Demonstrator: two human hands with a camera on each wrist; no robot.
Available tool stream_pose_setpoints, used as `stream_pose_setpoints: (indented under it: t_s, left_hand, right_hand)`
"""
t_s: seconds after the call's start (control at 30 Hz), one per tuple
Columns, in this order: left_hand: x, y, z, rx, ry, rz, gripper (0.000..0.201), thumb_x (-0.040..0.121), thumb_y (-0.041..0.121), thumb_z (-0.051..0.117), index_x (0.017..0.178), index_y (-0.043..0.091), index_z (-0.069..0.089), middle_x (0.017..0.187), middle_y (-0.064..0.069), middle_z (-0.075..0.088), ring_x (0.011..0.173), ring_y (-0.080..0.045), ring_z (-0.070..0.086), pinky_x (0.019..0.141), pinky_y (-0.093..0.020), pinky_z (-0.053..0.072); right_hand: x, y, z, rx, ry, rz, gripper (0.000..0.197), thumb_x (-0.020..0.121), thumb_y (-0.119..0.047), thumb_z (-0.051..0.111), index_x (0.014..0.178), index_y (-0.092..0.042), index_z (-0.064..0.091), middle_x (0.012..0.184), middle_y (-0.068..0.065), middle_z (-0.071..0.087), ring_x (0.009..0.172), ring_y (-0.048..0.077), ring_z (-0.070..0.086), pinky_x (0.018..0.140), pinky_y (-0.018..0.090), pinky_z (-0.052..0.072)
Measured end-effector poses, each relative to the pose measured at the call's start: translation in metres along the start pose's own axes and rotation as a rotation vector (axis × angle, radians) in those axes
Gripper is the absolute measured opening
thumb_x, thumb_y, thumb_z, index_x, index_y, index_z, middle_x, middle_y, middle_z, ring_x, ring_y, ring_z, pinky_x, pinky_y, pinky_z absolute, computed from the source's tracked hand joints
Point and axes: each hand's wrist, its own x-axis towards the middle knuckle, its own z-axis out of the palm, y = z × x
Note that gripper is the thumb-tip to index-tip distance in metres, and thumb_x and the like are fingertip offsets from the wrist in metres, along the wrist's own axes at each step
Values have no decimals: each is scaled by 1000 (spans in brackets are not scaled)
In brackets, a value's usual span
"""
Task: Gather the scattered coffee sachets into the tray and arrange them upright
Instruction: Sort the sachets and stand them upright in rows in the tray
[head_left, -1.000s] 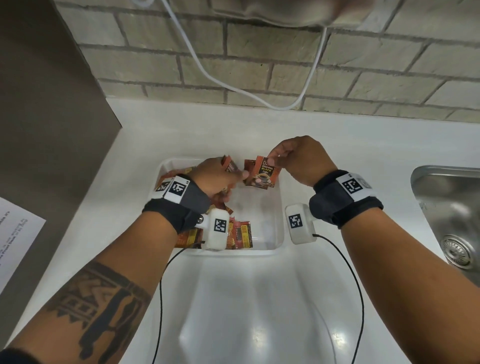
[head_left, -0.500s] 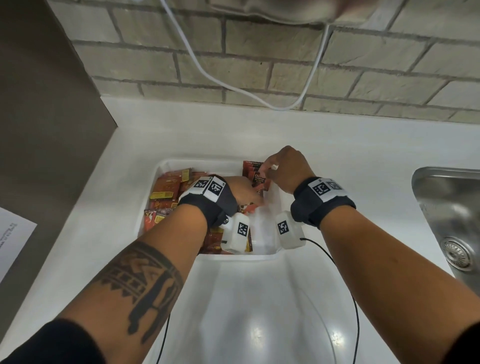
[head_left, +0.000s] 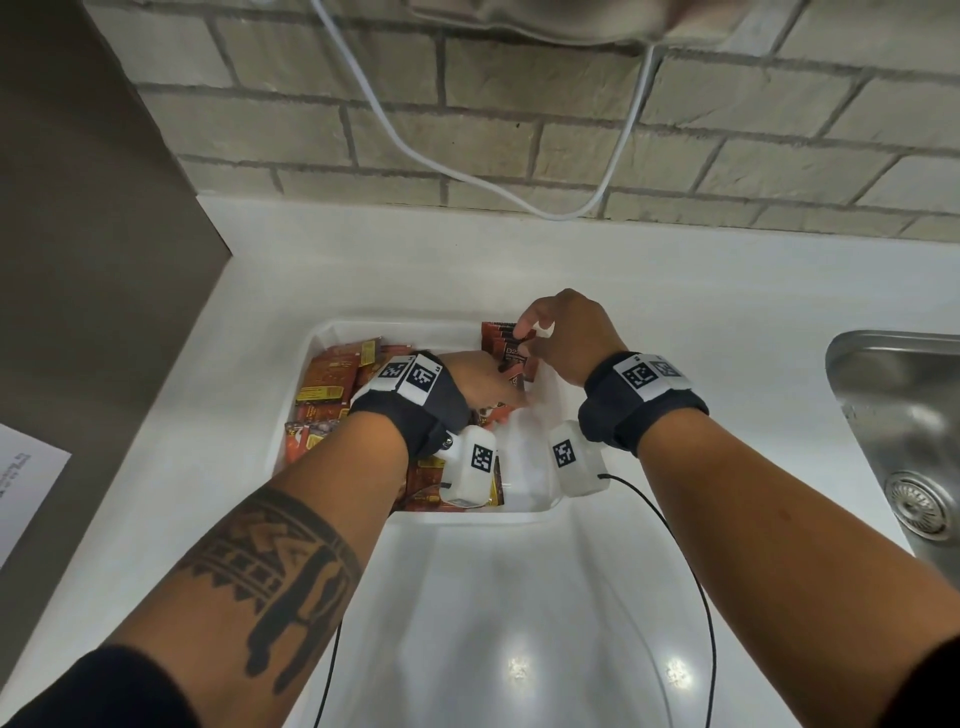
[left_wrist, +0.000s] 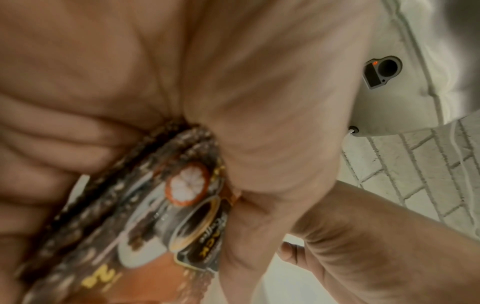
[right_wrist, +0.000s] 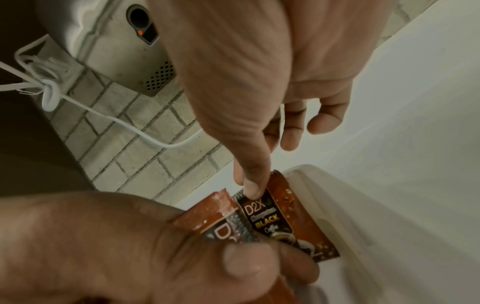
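Note:
A white tray (head_left: 332, 332) on the counter holds orange-brown coffee sachets (head_left: 332, 379) lying flat along its left side. My left hand (head_left: 483, 379) is inside the tray and grips a small bunch of sachets (left_wrist: 187, 185) between thumb and fingers. A few sachets (head_left: 498, 338) stand upright in the far right corner. My right hand (head_left: 540, 332) pinches the top edge of one black-labelled sachet (right_wrist: 267, 216) there, thumb tip on its seam. It stands against the tray wall (right_wrist: 337, 185), right next to my left hand (right_wrist: 130, 236). More sachets lie under my left wrist.
A steel sink (head_left: 909, 415) is set into the counter at the right. A white cable (head_left: 467, 171) loops along the brick wall below a wall-mounted appliance (head_left: 571, 21). A grey panel (head_left: 78, 208) and a sheet of paper (head_left: 26, 493) are at the left.
Both hands dropped from above the tray into its far right corner. The sachet in my right hand came down to stand against the wall, and my left hand closed in beside it.

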Motion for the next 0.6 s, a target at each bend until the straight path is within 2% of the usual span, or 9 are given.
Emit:
stream_pose_setpoints:
  t_s: [0.07,0.2,0.27,0.33,0.37,0.43,0.5,0.57,0.6]
  left_hand:
    - [0,0,0,4,2,6,53,88,53,66,102,3,74,102,-13,76,83,-23,66,95,-40,54]
    - [-2,-1,0,-48,13,28,51,86,52,70,102,3,73,101,-14,75,94,-32,70,96,-45,54]
    - [-5,-2,-1,-97,-1,40,46,89,44,70,105,1,72,104,-15,75,87,-29,68,95,-45,55]
    - [-8,-2,-2,-156,-17,47,39,91,32,70,108,-2,71,107,-19,73,84,-28,64,96,-46,55]
    - [-11,-3,-3,-188,-24,50,36,91,28,70,110,-3,70,109,-21,72,85,-29,63,97,-49,54]
    - [-16,-7,-5,-290,-24,69,36,90,19,71,117,-4,65,108,-20,71,89,-31,66,97,-51,54]
    - [-23,-11,-7,-529,-62,114,27,90,7,71,115,-2,63,96,-16,68,84,-27,69,85,-44,61]
    - [-31,-11,-11,-740,-126,175,21,89,0,69,109,0,64,91,-13,67,78,-22,70,71,-33,62]
    - [-34,-11,-12,-783,-135,197,21,89,0,69,109,1,64,93,-13,67,80,-21,71,70,-31,62]
  right_hand:
    - [0,0,0,8,-1,5,14,86,-13,73,95,-23,74,105,-1,52,90,12,51,61,11,33]
    - [-2,0,-1,4,11,-3,14,85,-13,74,94,-24,74,104,0,53,91,13,52,63,9,32]
    - [-4,-1,-3,19,21,-4,13,85,-13,74,93,-24,74,102,-3,52,91,12,51,66,15,35]
    - [-8,-1,-6,30,39,-22,13,84,-15,76,93,-24,74,102,-3,53,91,11,51,74,20,37]
    - [-11,0,-8,42,50,-37,12,84,-17,76,93,-24,73,102,-4,55,89,8,51,76,19,36]
    - [-18,1,-12,100,62,-70,11,84,-22,77,93,-26,73,98,-8,58,81,-2,51,70,12,35]
    - [-26,0,-16,185,23,-81,13,82,-29,79,93,-26,72,92,-12,63,76,-10,52,67,8,36]
    - [-32,-1,-16,249,-51,-61,17,81,-31,81,93,-26,71,88,-13,67,73,-8,56,66,8,39]
    - [-34,-1,-15,276,-73,-54,16,81,-30,82,92,-26,71,84,-13,68,72,-7,58,66,9,41]
